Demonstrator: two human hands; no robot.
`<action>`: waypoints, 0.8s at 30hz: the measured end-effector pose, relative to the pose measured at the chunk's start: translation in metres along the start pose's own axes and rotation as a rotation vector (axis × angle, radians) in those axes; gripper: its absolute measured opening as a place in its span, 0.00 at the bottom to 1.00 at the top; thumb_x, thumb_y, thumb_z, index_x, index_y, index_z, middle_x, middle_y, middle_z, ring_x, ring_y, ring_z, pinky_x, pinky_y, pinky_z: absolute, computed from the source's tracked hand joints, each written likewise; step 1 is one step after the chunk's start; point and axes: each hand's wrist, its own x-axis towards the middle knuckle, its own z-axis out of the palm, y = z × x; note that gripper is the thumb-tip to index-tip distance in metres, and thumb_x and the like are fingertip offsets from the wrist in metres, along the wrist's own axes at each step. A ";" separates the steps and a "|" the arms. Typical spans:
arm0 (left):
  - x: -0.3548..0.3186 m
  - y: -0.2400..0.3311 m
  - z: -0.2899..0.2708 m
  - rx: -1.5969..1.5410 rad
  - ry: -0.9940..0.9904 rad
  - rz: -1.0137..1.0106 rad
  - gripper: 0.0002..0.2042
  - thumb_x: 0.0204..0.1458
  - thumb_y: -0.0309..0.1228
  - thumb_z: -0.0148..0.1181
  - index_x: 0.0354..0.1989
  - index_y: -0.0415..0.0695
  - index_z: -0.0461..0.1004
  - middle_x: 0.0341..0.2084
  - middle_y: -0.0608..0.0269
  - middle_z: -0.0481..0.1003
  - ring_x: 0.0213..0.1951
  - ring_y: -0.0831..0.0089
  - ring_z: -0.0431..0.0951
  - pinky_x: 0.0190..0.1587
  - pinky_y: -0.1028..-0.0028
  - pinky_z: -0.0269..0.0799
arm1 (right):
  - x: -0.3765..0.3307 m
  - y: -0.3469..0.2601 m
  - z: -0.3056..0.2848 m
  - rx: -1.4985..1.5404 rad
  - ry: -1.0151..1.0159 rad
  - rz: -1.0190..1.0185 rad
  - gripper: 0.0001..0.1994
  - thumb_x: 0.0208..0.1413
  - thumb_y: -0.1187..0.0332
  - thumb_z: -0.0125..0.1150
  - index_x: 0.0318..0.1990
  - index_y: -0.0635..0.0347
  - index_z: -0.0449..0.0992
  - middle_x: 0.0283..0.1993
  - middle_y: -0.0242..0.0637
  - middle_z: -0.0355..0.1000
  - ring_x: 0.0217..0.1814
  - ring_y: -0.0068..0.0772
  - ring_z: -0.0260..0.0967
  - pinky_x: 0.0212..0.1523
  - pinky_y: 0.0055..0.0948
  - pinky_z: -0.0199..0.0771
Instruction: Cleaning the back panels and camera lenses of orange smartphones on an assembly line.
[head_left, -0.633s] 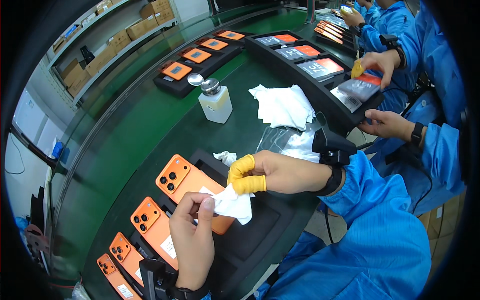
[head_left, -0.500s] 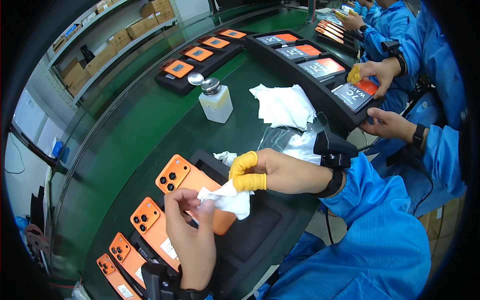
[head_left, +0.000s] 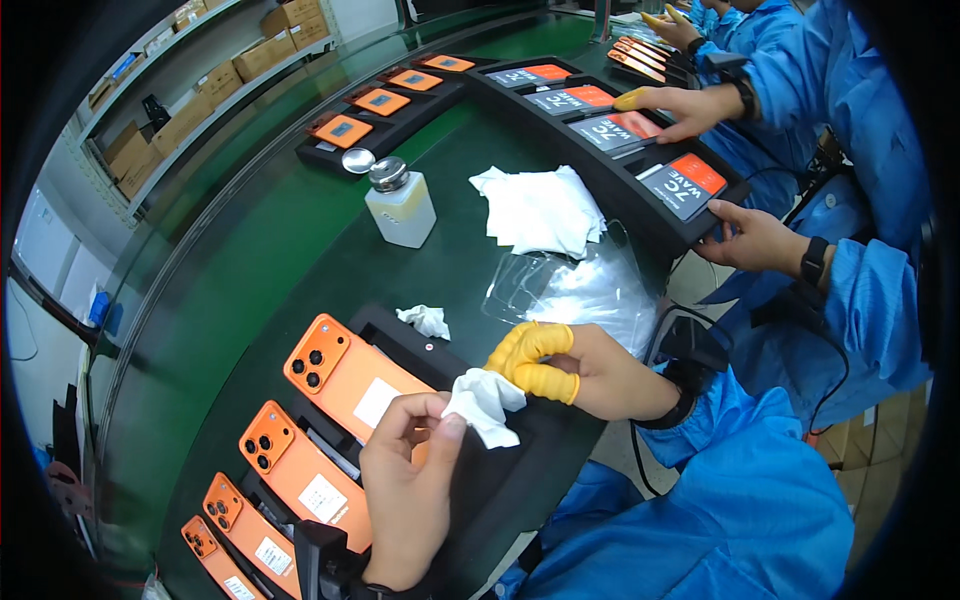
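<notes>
A small crumpled white wipe (head_left: 486, 408) is stretched between my two hands. My left hand (head_left: 408, 490) pinches its left edge between thumb and finger. My right hand (head_left: 600, 378), with yellow finger cots on several fingers, is closed on its upper right side. Below and left of the wipe lies an orange phone (head_left: 345, 365), camera side up with a white label, in a black foam tray (head_left: 385, 328); my left hand covers its lower end. More orange phones, such as the second one (head_left: 290, 460), lie in a row toward the lower left.
A pump bottle (head_left: 405, 212) with its metal lid up stands beyond the tray. Near it are a stack of white wipes (head_left: 540, 210), clear plastic film (head_left: 590, 290) and a crumpled wipe (head_left: 425, 321). At right, a co-worker's hands touch a black tray (head_left: 650, 215) of labelled phones.
Both hands have moved right with the wipe, uncovering more of the nearest phone and its label. The co-worker's hand has shifted to a farther phone in their tray.
</notes>
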 end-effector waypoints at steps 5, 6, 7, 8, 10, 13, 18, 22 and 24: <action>0.001 -0.002 -0.006 -0.062 -0.072 -0.030 0.07 0.49 0.26 0.54 0.33 0.35 0.67 0.28 0.64 0.71 0.30 0.83 0.68 0.36 0.83 0.63 | -0.003 -0.008 -0.009 0.310 0.045 0.223 0.08 0.56 0.69 0.48 0.36 0.65 0.69 0.39 0.39 0.68 0.41 0.26 0.65 0.43 0.23 0.65; 0.002 -0.003 -0.010 -0.134 -0.098 -0.074 0.07 0.50 0.26 0.53 0.33 0.35 0.66 0.29 0.63 0.72 0.30 0.82 0.68 0.35 0.84 0.63 | -0.003 -0.011 -0.011 0.482 0.098 0.315 0.08 0.56 0.69 0.48 0.35 0.65 0.68 0.41 0.44 0.68 0.44 0.29 0.65 0.48 0.25 0.63; 0.002 -0.004 -0.011 -0.205 -0.128 -0.117 0.07 0.50 0.26 0.52 0.34 0.35 0.66 0.29 0.62 0.72 0.29 0.82 0.69 0.35 0.84 0.63 | -0.005 -0.006 -0.015 0.517 0.053 0.320 0.11 0.56 0.64 0.48 0.39 0.64 0.66 0.44 0.45 0.67 0.48 0.30 0.64 0.50 0.26 0.62; 0.002 -0.003 -0.010 -0.203 -0.133 -0.118 0.07 0.50 0.26 0.52 0.34 0.35 0.66 0.29 0.62 0.72 0.29 0.82 0.69 0.35 0.84 0.63 | -0.005 -0.003 -0.014 0.518 0.058 0.318 0.11 0.56 0.64 0.48 0.39 0.64 0.66 0.44 0.45 0.67 0.48 0.30 0.64 0.50 0.26 0.62; 0.001 0.000 -0.007 -0.198 -0.163 -0.125 0.07 0.50 0.26 0.51 0.35 0.35 0.66 0.28 0.62 0.72 0.28 0.83 0.69 0.34 0.85 0.63 | -0.006 0.001 -0.009 0.407 -0.010 0.141 0.16 0.55 0.62 0.51 0.45 0.64 0.63 0.47 0.43 0.65 0.51 0.31 0.62 0.52 0.27 0.61; 0.000 0.002 -0.006 -0.214 -0.206 -0.114 0.06 0.50 0.25 0.51 0.35 0.36 0.65 0.28 0.63 0.72 0.28 0.83 0.69 0.33 0.85 0.62 | -0.009 -0.001 -0.005 0.365 -0.058 0.146 0.17 0.51 0.69 0.56 0.47 0.62 0.62 0.42 0.35 0.66 0.47 0.24 0.64 0.47 0.22 0.64; 0.003 -0.004 -0.014 -0.184 -0.209 -0.110 0.05 0.49 0.23 0.51 0.34 0.38 0.64 0.27 0.64 0.71 0.28 0.84 0.69 0.33 0.85 0.62 | -0.008 -0.002 -0.014 0.209 -0.086 0.239 0.10 0.52 0.68 0.55 0.39 0.63 0.68 0.34 0.30 0.67 0.37 0.16 0.62 0.37 0.17 0.63; 0.004 -0.004 -0.011 -0.092 -0.139 -0.105 0.06 0.49 0.22 0.51 0.35 0.38 0.64 0.29 0.64 0.71 0.30 0.84 0.68 0.31 0.86 0.62 | -0.012 0.000 -0.015 0.382 -0.055 0.231 0.09 0.53 0.66 0.53 0.38 0.62 0.69 0.31 0.27 0.67 0.32 0.14 0.61 0.33 0.15 0.61; 0.002 -0.003 -0.001 -0.066 -0.045 -0.004 0.08 0.47 0.23 0.53 0.36 0.38 0.65 0.30 0.63 0.71 0.32 0.81 0.69 0.33 0.83 0.62 | -0.012 -0.003 -0.015 0.396 -0.056 0.262 0.09 0.53 0.65 0.53 0.38 0.61 0.69 0.31 0.27 0.67 0.32 0.14 0.61 0.33 0.15 0.61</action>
